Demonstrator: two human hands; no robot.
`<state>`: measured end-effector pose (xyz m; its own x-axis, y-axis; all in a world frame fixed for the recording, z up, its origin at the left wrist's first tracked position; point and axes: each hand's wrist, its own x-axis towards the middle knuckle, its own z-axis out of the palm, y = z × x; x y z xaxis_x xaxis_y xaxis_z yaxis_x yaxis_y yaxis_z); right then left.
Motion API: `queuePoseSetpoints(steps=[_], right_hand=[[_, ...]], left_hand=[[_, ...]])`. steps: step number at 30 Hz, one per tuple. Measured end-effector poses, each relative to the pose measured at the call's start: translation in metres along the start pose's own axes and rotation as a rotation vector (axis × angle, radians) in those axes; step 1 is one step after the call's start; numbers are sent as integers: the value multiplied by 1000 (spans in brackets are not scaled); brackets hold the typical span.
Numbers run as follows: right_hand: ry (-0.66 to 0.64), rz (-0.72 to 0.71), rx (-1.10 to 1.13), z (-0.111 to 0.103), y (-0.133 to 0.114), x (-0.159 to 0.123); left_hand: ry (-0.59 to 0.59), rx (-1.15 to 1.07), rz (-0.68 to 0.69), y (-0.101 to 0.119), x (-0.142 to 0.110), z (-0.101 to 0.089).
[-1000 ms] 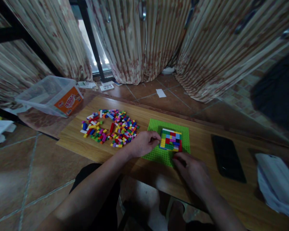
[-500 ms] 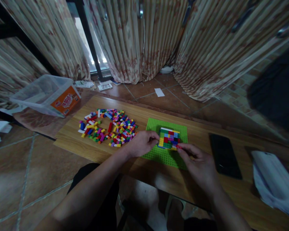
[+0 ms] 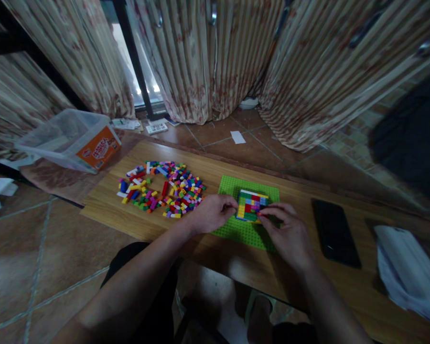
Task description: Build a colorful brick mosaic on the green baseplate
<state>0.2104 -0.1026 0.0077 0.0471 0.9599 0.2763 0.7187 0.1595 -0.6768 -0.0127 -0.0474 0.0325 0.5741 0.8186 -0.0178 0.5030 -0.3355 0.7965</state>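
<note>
A multicoloured block of toy bricks (image 3: pixel 249 204) sits on the green baseplate (image 3: pixel 245 235). My right hand (image 3: pixel 286 229) pinches a small red brick (image 3: pixel 260 214) at the block's near right part, its fingers covering that corner. On the other side, my left hand (image 3: pixel 217 212) rests by the block's left edge with fingers curled together; whatever is between its fingertips, if anything, is too small to make out. Loose bricks (image 3: pixel 186 191) of many colours lie spread in a ring to the left of my left hand.
A clear plastic bin (image 3: pixel 64 138) with an orange label stands beyond the table's left end. On the wooden table (image 3: pixel 200 167), a black phone (image 3: pixel 336 232) lies right of the baseplate, and a white packet (image 3: pixel 412 267) is farther right. Curtains (image 3: pixel 200 62) hang behind.
My right hand has risen from the baseplate's near edge onto the block's near right part, carrying the red brick. My left hand has stayed at the block's left edge.
</note>
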Motion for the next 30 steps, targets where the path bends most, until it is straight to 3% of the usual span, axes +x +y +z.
queuePoseSetpoints(steps=[14,30], right_hand=[[-50,-29,-94,-8,-4,2],[27,538,359,7,2,9]], left_hand=[[2,26,4,-1,-1,0],[1,52,16,0,-1,-1]])
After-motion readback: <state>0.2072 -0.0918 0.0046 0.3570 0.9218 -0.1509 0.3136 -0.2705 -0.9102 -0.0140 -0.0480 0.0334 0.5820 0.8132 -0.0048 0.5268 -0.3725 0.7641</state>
